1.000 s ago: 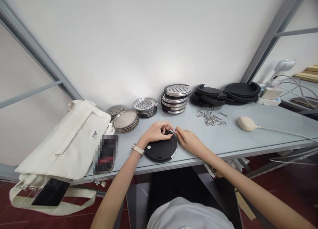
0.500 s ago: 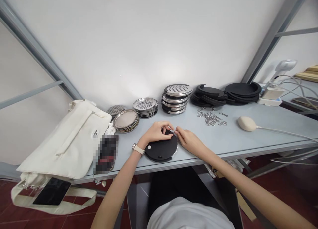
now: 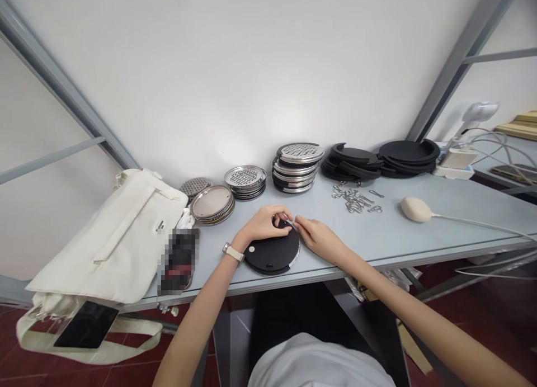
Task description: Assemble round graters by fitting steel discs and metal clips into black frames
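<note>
A black round disc (image 3: pixel 272 253) with a silver rim on its right side lies flat near the table's front edge. Over its far part my left hand (image 3: pixel 271 223) is curled, thumb and fingers closed around a small silver metal clip (image 3: pixel 289 222). My right hand (image 3: pixel 316 236) comes in from the right, fingertips pinched at the clip beside the disc's rim. Fingers hide most of the clip. More loose metal clips (image 3: pixel 354 201) lie in a heap beyond my right hand.
Behind stand stacks of round metal graters (image 3: pixel 245 177), plain metal discs (image 3: pixel 212 202), rimmed graters (image 3: pixel 297 166) and black round holders (image 3: pixel 352 163). A white bag (image 3: pixel 113 236) and phone (image 3: pixel 179 261) lie left. A beige rounded device (image 3: pixel 417 208) with a cable lies right.
Almost nothing differs. Both hands stay at the disc's far right edge, with the right fingertips slightly shifted; the whole view has moved a few pixels.
</note>
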`<state>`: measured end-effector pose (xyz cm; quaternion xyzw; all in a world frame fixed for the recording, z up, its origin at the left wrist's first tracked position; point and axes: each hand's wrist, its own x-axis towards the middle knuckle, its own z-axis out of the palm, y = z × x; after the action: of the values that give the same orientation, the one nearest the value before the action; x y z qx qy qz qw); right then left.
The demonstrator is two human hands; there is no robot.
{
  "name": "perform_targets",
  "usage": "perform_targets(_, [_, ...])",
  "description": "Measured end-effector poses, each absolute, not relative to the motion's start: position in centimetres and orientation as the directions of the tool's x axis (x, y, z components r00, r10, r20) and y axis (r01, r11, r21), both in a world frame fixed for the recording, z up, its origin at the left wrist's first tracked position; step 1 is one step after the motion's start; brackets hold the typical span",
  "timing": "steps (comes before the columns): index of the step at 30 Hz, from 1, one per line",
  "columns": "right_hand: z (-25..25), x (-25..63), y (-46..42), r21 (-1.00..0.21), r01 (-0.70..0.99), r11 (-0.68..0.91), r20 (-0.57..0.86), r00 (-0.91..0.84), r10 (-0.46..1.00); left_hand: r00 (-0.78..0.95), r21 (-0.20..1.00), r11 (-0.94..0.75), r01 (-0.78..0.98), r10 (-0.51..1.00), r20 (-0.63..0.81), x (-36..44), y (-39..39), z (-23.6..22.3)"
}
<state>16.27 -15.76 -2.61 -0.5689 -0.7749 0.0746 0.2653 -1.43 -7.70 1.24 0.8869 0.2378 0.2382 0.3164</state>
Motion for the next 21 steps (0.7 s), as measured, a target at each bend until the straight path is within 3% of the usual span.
perform_targets(21, [-2.75,16.27,-15.84,-0.397,0.847,0.355,0.338,-0.224,0.914,0.791,0.65,-0.72,0.242,0.534,0.297,-1.51,-7.58,1.14])
